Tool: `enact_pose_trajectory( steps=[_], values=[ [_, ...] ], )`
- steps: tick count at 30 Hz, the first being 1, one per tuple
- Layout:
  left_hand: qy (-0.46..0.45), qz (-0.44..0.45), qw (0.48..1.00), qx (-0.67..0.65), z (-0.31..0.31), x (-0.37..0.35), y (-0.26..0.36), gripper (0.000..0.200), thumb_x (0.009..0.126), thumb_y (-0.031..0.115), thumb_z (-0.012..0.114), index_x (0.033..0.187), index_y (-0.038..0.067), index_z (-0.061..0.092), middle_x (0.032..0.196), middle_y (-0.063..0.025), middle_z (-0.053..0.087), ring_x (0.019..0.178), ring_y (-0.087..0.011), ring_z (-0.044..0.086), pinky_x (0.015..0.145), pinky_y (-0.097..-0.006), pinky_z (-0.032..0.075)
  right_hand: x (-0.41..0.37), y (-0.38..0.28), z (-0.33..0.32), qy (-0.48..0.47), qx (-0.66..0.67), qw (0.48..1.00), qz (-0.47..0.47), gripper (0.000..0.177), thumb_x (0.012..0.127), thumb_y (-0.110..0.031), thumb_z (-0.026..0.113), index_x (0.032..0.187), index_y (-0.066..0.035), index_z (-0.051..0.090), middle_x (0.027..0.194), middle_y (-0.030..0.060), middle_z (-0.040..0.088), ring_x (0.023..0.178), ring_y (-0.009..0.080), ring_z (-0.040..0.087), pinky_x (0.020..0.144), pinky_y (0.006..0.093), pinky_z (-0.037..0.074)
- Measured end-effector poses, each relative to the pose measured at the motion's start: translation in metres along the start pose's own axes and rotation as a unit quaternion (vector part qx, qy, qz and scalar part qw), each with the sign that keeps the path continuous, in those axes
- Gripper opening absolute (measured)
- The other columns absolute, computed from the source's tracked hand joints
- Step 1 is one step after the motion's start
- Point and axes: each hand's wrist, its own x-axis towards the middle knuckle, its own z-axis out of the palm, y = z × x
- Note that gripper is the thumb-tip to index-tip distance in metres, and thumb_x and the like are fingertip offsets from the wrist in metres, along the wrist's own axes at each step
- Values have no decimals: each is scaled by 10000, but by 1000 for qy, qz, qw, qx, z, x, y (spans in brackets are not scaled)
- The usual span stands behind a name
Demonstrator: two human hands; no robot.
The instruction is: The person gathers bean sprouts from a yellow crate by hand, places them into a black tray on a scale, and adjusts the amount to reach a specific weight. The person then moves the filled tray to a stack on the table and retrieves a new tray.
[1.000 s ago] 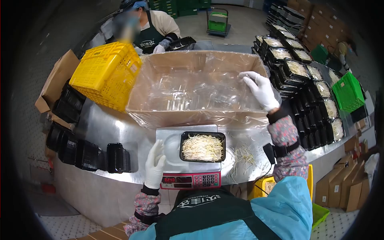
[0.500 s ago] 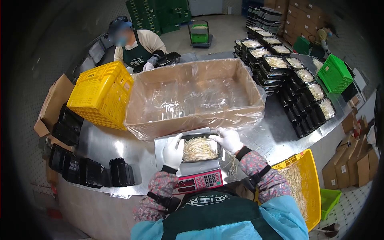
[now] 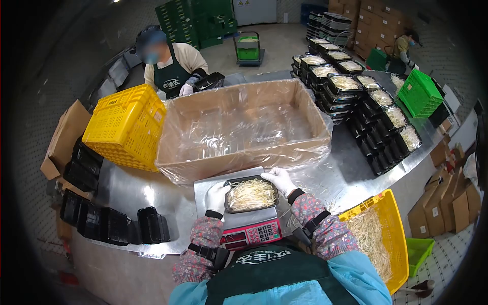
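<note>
A black plastic tray heaped with bean sprouts [image 3: 251, 195] is over the metal plate of a digital scale [image 3: 204, 195] with a red keypad panel. Gripping the tray's left end is my left hand [image 3: 217, 197], in a white glove. My right hand [image 3: 280, 182], gloved too, pinches the far right corner of the rim. The tray sits slightly askew, its right end farther from me. Loose sprouts lie on the table beside the scale, below my right forearm.
Beyond the scale stands a plastic-lined cardboard box [image 3: 244, 157]. Yellow crates stand left [image 3: 122, 127] and right, the right crate [image 3: 399, 244] holding sprouts. Black trays [image 3: 152, 226] line the left edge; filled trays [image 3: 351, 84] are stacked right. A co-worker [image 3: 175, 66] handles a black tray opposite.
The sprout tray has shifted slightly toward me and turned a little. My right hand has moved left with its corner, and my left hand stays on the left end.
</note>
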Motion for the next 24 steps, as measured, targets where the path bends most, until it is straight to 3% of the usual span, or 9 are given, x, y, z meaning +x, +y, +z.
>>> enact_pose_trajectory(
  steps=[2,4,6,7,11,12,19,22,24],
  values=[
    [12,21,1000,0,2,-6,3,249,940,114,661,1137,-36,696,1010,-46,721,897,-117,654,835,-259,504,0,7,0,22,-26,998,-48,331,837,-300,832,773,-58,616,686,4,620,573,84,544,529,269,446],
    [23,62,998,-5,1,-14,3,283,948,168,685,1155,-25,690,978,-37,714,839,-115,648,752,-248,512,-18,-15,-9,4,-33,999,36,367,842,-350,823,806,-65,594,669,4,604,510,89,534,455,261,416],
    [-10,-59,998,5,-7,-42,33,374,938,185,709,1236,-23,622,986,-52,699,867,-148,662,688,-258,551,-58,-60,-18,-28,-54,993,101,444,847,-437,802,898,-80,543,655,8,586,436,98,520,356,246,355],
    [-14,-133,991,12,-10,-55,44,402,933,180,712,1257,-26,591,1012,-70,687,884,-170,667,677,-269,569,-68,-57,-27,-63,-71,989,110,472,843,-448,800,942,-85,516,683,15,609,466,115,573,367,241,422],
    [-78,-186,967,-154,-3,-95,39,340,928,101,689,1197,-25,523,1129,-139,608,938,-270,677,766,-420,625,-107,-54,-34,-156,-6,972,174,385,872,-301,796,923,-105,469,776,74,680,595,188,704,425,308,558],
    [-75,-186,961,-190,3,-97,34,291,926,81,682,1156,-13,531,1111,-134,613,935,-265,676,767,-419,625,-104,-32,-33,-120,62,979,153,333,885,-172,776,904,-115,449,794,97,694,591,199,709,414,301,549],
    [-82,-90,972,-201,29,-95,45,169,923,-15,594,1081,6,540,1038,-127,659,807,-227,693,677,-356,626,-123,-32,-33,-60,136,986,80,302,899,-104,744,932,-117,445,718,82,674,532,152,671,401,274,520],
    [-137,-77,983,-91,43,-90,87,169,885,-34,593,1032,10,524,1028,-148,663,722,-217,692,580,-317,619,-132,-45,-56,-107,47,986,121,295,923,-136,733,937,-125,438,721,48,663,535,150,668,395,263,509],
    [-175,-62,981,-50,49,-83,95,180,852,-57,608,971,24,500,1002,-153,657,716,-210,692,548,-326,622,-132,-61,-86,-65,-95,993,6,344,889,-181,779,1094,-78,522,844,15,642,756,96,652,606,260,530]
  ],
)
